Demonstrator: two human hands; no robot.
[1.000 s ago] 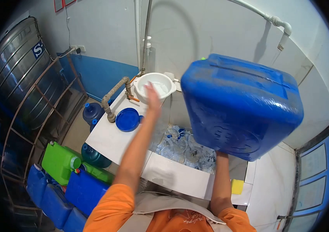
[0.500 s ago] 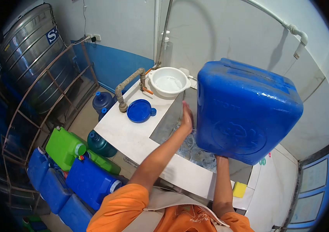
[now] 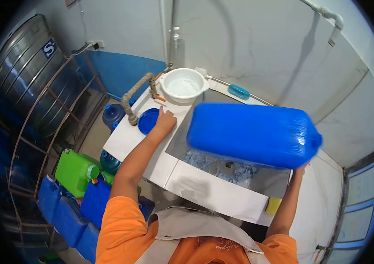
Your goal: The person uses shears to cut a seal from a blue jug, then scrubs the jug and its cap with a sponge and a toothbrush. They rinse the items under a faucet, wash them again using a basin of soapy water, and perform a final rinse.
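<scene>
A large blue jerrycan (image 3: 253, 134) lies on its side in the air above the sink (image 3: 235, 171). My right hand (image 3: 302, 166) grips it from below at its right end, mostly hidden by the can. My left hand (image 3: 166, 121) rests on the white counter (image 3: 127, 136), its fingers on the edge of a round blue lid (image 3: 147, 121). A white basin (image 3: 183, 86) stands just beyond the lid.
A bent pipe tap (image 3: 135, 97) rises from the counter's left. Green (image 3: 76, 172) and blue jerrycans (image 3: 66, 218) and a round water bottle (image 3: 113, 115) crowd the floor left. A steel tank (image 3: 24, 79) sits in a metal frame. A yellow sponge (image 3: 273, 205) lies at the sink's right.
The jerrycan has tipped from upright onto its side and dropped lower over the sink. My left hand left the can's side and moved left onto the blue lid.
</scene>
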